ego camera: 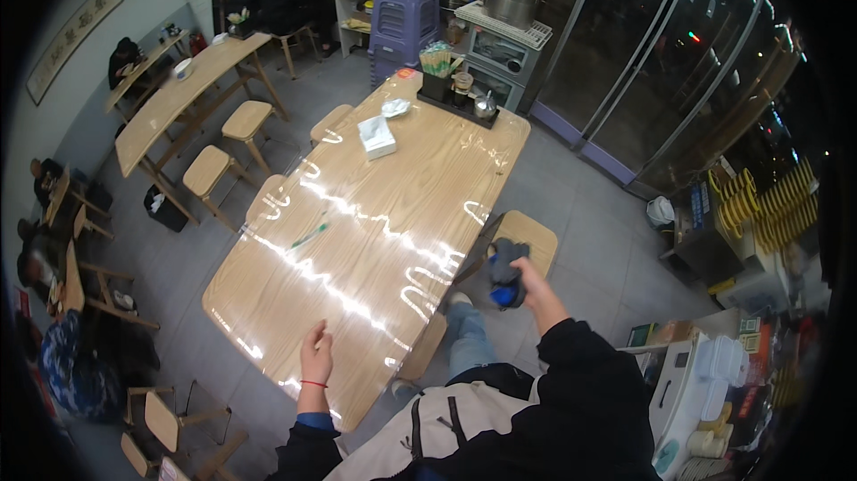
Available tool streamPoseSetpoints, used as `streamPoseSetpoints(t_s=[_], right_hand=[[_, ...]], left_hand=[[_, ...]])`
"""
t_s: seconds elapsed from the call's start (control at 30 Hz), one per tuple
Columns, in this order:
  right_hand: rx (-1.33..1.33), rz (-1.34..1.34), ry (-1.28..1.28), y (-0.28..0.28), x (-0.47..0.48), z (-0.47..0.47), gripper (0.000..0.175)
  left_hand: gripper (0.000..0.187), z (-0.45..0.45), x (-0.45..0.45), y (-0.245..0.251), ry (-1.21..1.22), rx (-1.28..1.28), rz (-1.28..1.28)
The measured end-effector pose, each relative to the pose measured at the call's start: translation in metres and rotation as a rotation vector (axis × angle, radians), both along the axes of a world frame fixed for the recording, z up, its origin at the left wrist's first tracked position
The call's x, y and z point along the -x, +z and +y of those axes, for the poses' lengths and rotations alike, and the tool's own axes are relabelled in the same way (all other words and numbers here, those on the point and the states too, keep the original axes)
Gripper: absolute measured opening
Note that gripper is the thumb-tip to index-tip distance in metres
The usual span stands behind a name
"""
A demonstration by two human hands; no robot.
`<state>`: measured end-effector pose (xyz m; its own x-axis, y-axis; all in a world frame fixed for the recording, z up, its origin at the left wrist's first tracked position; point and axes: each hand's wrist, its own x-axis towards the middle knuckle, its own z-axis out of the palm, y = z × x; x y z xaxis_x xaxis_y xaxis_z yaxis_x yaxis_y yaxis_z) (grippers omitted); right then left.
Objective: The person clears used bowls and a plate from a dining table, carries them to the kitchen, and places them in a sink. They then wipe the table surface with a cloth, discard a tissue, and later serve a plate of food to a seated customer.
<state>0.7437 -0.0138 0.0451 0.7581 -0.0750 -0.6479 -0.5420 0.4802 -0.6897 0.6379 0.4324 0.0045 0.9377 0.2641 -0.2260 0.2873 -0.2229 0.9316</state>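
Note:
My right hand (537, 285) grips a soft-looking dark grey and blue bundle (507, 273), perhaps a pair of gloves; blur hides its details. It is held over the floor and a wooden stool (532, 237), right of the table. Over the near end of the wood-grain table (268, 280) is my left hand (317, 355), wearing a red cord at the wrist and holding nothing visible. A thin green-and-white strip (310, 236) lies on the tabletop. Farther up are a tissue pack (377, 139) and a crumpled white tissue (395, 107).
A black condiment tray (494, 122) with a chopstick holder (436, 85) occupies the table's far end. Stacked purple stools (404, 19) stand behind it. Glass doors (616, 46) are at right. A counter with white containers (723, 357) is lower right. People sit along the left.

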Motion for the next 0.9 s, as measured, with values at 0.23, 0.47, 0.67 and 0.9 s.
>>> streamPoseSetpoints(t_s=[0.23, 0.47, 0.67, 0.9], right_hand=[[0.819, -0.331, -0.142, -0.039, -0.251, -0.145, 0.042], [1.393, -0.424, 0.496, -0.159, -0.355, -0.122, 0.063], [0.582, -0.406, 0.953, -0.138, -0.291, 0.007, 0.064], [0.011, -0.563, 0.823, -0.060, -0.354, 0.016, 0.061]], left_hand=[[0.051, 0.000, -0.144, -0.063, 0.155, -0.658, 0.001], [0.057, -0.033, -0.275, -0.120, 0.280, -1.011, 0.415], [0.034, -0.056, -0.314, -0.099, 0.392, -1.003, 0.396], [0.025, -0.080, -0.341, -0.070, 0.427, -0.843, 0.509]])
